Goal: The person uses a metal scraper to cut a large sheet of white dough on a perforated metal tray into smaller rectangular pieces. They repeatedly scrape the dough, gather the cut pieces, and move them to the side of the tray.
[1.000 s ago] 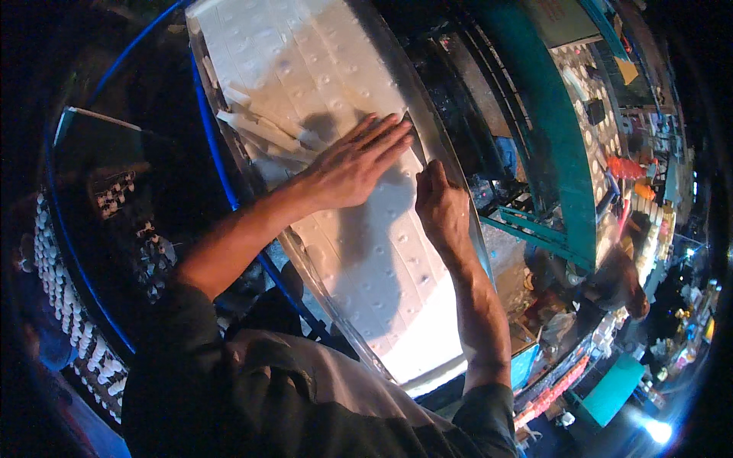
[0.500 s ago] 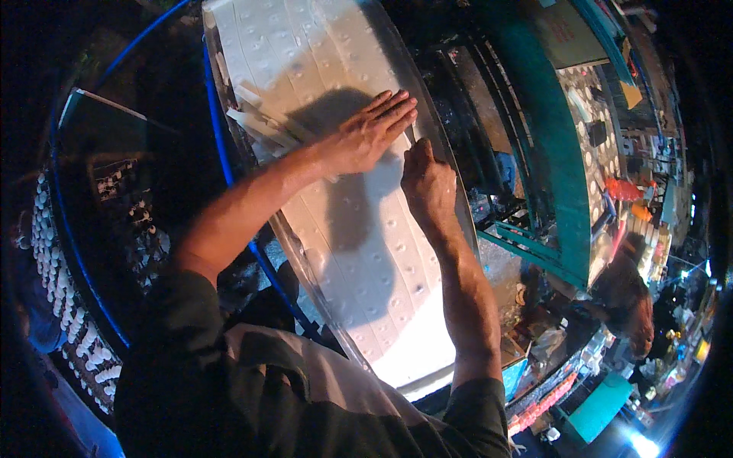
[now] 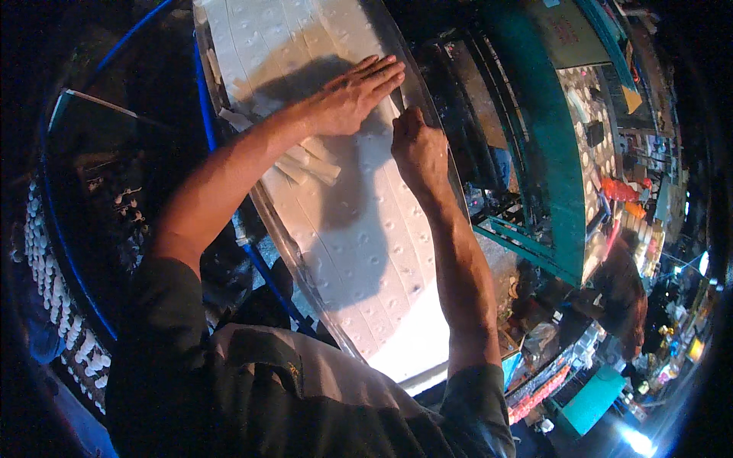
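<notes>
No legible text, perhaps reddish lettering (image 3: 566,30) on panel (image 3: 576,50)

Hands: two in my feed, one left hand (image 3: 351,99) and one right hand (image 3: 421,153)
White dimpled slab (image 3: 366,259): just the one
Dimples (image 3: 416,288) on it: dozens, way too many for me to tally
Pale loose strips (image 3: 324,169): at least two, they overlap so I can't get an exact number from here
Blue pipes (image 3: 205,103): I get two at least
White pieces (image 3: 57,282) on the left: loads, too small for me to count
Teal panel (image 3: 595,401): one, lower right
Bright lamp (image 3: 637,441): one big one
</notes>
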Available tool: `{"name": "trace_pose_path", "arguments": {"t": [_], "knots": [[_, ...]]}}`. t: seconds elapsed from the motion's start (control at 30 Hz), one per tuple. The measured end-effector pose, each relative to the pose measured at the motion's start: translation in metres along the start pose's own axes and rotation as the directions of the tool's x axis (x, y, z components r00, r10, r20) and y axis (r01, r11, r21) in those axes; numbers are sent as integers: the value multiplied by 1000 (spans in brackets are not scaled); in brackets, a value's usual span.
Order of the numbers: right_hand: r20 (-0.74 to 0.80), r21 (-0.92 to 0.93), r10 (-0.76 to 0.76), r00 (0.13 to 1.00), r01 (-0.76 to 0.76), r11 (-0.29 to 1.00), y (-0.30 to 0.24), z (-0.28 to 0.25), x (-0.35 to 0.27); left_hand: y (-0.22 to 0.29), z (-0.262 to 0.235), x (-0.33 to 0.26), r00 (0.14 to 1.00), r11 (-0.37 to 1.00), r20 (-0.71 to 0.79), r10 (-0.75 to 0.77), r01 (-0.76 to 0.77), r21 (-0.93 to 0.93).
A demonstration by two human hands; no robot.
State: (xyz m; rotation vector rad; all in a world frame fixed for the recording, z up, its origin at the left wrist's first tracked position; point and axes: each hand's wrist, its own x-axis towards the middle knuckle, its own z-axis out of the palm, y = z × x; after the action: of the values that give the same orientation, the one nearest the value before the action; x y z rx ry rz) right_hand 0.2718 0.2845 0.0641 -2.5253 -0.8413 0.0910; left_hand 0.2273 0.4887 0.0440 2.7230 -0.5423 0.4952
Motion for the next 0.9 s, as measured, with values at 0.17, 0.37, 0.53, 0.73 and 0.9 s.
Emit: {"name": "trace_pose_path", "arguments": {"t": [0.17,0.37,0.53,0.73,0.9], "knots": [[-60,-44,-189,980,187,981,1,16,32,-32,-33,-21,989,984,10,-144,142,107],[72,40,-112,991,109,993,11,9,60,-55,-90,-126,903,882,43,-428,407,238],[105,55,-192,976,187,981,30,7,85,-49,-70,-173,869,861,-16,-494,492,131],[134,6,-116,984,116,993,10,-2,79,-60,-57,-186,841,836,-108,-529,539,101],[139,-67,-78,987,88,994,16,-40,22,-50,-51,-169,767,753,-107,-632,641,149]]}}
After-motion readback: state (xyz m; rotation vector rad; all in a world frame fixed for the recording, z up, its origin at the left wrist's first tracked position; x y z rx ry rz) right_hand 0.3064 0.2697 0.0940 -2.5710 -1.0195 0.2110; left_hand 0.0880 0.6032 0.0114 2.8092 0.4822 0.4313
